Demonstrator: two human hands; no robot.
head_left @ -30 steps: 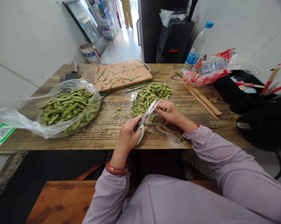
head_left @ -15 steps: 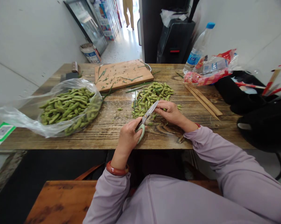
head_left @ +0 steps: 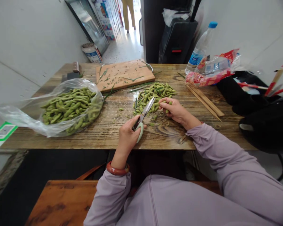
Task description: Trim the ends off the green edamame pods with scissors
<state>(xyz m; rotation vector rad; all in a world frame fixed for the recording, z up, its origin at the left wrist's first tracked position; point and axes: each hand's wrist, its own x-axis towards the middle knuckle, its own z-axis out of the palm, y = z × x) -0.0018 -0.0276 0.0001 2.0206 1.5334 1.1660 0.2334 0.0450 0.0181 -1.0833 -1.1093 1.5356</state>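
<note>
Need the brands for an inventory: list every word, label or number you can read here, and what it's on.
No text reads clearly enough to quote.
Water bottle, blue label: print too small.
Red-and-clear packet: print blurred.
Green-and-white sticker at the left edge: too small.
Bucket label and stacked boxes in the corridor: blurred.

One scissors (head_left: 144,115), one cutting board (head_left: 123,73), one bottle (head_left: 199,50), one bag (head_left: 14,116), one loose pod pile (head_left: 155,91).

Small eatery's prep corner: cutting board (head_left: 124,73), loose chopsticks (head_left: 204,101) (display fridge (head_left: 89,22) beyond)
</note>
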